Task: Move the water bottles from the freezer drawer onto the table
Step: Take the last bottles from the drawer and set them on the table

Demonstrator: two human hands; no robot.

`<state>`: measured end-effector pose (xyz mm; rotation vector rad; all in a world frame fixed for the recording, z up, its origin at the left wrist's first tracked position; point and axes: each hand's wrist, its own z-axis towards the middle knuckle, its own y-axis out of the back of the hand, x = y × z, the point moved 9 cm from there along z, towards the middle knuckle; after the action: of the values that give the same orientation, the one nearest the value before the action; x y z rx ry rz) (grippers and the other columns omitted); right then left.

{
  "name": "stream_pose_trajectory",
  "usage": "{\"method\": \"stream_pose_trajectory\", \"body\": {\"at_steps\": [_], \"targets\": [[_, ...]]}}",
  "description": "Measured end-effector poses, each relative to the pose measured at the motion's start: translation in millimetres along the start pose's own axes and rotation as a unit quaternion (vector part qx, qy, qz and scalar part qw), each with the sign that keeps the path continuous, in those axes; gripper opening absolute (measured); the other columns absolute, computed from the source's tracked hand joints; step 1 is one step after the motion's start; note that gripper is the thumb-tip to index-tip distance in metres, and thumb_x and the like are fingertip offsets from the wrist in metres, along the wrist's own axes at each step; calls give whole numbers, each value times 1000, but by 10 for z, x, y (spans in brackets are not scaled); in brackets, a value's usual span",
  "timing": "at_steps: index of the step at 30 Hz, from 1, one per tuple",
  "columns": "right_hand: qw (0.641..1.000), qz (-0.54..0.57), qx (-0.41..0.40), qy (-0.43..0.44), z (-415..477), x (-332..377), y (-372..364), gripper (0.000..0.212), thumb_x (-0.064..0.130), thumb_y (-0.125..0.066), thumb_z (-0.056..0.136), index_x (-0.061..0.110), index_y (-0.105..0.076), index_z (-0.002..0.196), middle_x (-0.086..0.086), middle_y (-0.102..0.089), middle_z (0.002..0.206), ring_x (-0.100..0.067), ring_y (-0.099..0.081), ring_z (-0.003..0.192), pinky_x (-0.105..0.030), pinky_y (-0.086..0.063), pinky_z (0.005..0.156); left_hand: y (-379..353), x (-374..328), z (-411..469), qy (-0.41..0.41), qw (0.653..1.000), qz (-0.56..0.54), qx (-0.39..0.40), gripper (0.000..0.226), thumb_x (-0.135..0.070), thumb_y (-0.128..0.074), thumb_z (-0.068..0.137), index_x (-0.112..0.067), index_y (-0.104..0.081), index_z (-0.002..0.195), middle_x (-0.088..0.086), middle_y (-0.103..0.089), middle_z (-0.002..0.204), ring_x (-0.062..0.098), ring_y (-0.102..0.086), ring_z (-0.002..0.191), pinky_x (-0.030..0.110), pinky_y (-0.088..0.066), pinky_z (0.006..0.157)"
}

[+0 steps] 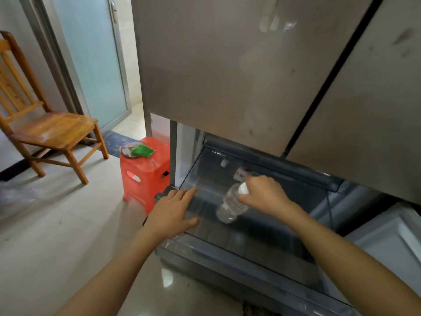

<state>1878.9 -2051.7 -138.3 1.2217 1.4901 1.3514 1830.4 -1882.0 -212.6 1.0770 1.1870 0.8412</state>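
So the right hand (pixel 262 193) is gripping a clear water bottle (pixel 231 205) right at the neck, fingers curled shut around it just under the white cap (pixel 243 188), which is poking out on the left side of the fist. The bottle is hanging down and to the left from the grip, body tilted, bottom end pointing toward the lower middle of the frame. It's sitting over the inside of the open freezer drawer (pixel 227 258), and I honestly can't tell if the base is touching the drawer floor or floating just above it.

The left hand (pixel 172 213) is lying flat with fingers spread apart on the drawer's left wall, in the middle of the frame, not holding anything.

Bottle count: I'm seeing two for sure. One in the right hand, and a second bottle (pixel 242 174) lying further back in the drawer, just above the right hand, with a red and white label showing. There's also a small white thing (pixel 224 162) a bit further up and left, too blurry to call.

Off to the left of the drawer there's one red plastic stool (pixel 145 172) with a plate (pixel 127 150) and something green (pixel 142 150) lying on top, and one wooden chair (pixel 45 126) is standing at the left edge of the frame.
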Motion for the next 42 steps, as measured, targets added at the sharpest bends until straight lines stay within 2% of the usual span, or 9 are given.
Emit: {"method": "stream_pose_trajectory", "body": {"at_steps": [7, 13, 16, 19, 23, 29, 32, 36, 42], "targets": [[990, 126, -62, 29, -92, 646, -2, 34, 42, -64, 73, 11, -60, 86, -11, -67, 90, -28, -61, 84, -31, -41, 63, -58, -26, -5, -8, 989, -119, 86, 113, -76, -54, 46, -31, -17, 144, -6, -41, 142, 16, -40, 128, 37, -39, 101], [932, 311, -149, 114, -221, 973, 199, 28, 29, -75, 69, 11, -66, 90, -7, -69, 85, -25, -62, 79, -42, -51, 72, 126, 157, -73, 35, 906, -422, 13, 68, -35, -79, 49, -40, -44, 107, -9, -63, 104, 8, -62, 95, 37, -52, 87], [926, 342, -67, 143, -141, 965, 151, 42, 33, -71, 76, 20, -58, 113, 0, -65, 88, -13, -59, 78, -34, -53, 75, 156, 223, -100, 61, 904, -422, -21, 66, -39, -77, 49, -37, -46, 108, -10, -63, 101, 8, -61, 94, 38, -52, 86], [952, 298, -15, 73, 157, 526, -165, 49, 42, -58, 85, 20, -48, 127, 0, -62, 91, -17, -59, 84, -35, -50, 79, 152, 335, -104, 83, 903, -419, -38, 71, -43, -77, 46, -36, -46, 110, -13, -61, 104, 8, -59, 99, 35, -50, 88], [982, 164, 84, -49, 508, -234, -983, 54, 44, -49, 91, 8, -45, 131, -14, -52, 132, -29, -51, 118, -36, -40, 99, 184, 418, -115, 97, 886, -447, -73, 65, -25, -84, 55, -37, -44, 105, -13, -57, 107, 5, -56, 102, 22, -46, 84], [978, 150, 144, -31, 812, -386, -1481, 114, 60, -75, 52, 22, -20, 145, -6, -35, 146, -26, -39, 130, -42, -36, 106, 173, 350, -113, 103, 908, -401, -61, 75, -46, -77, 47, -36, -42, 112, -16, -59, 104, 6, -57, 97, 16, -45, 80], [974, 136, 181, 17, 784, -55, -1750, 113, 44, -80, 58, 22, -13, 146, -6, -33, 148, -27, -38, 131, -39, -35, 106, 179, 356, -121, 114, 912, -388, -61, 70, -46, -77, 47, -40, -42, 107, -23, -56, 98, 1, -55, 92, 5, -40, 72], [987, 97, 125, -20, 825, 2, -1827, 93, 48, -74, 60, 24, -29, 137, -3, -47, 136, -26, -49, 120, -37, -41, 95, 202, 365, -142, 123, 908, -392, -76, 63, -38, -80, 50, -42, -42, 100, -23, -57, 93, -8, -54, 88, 8, -40, 70], [983, 123, 129, -48, 751, -66, -1761, 83, 43, -74, 64, 21, -34, 133, -5, -51, 130, -26, -52, 116, -38, -43, 96, 199, 356, -135, 113, 907, -401, -65, 64, -27, -83, 57, -33, -43, 108, -19, -56, 98, -2, -54, 92, 14, -43, 72]]}}
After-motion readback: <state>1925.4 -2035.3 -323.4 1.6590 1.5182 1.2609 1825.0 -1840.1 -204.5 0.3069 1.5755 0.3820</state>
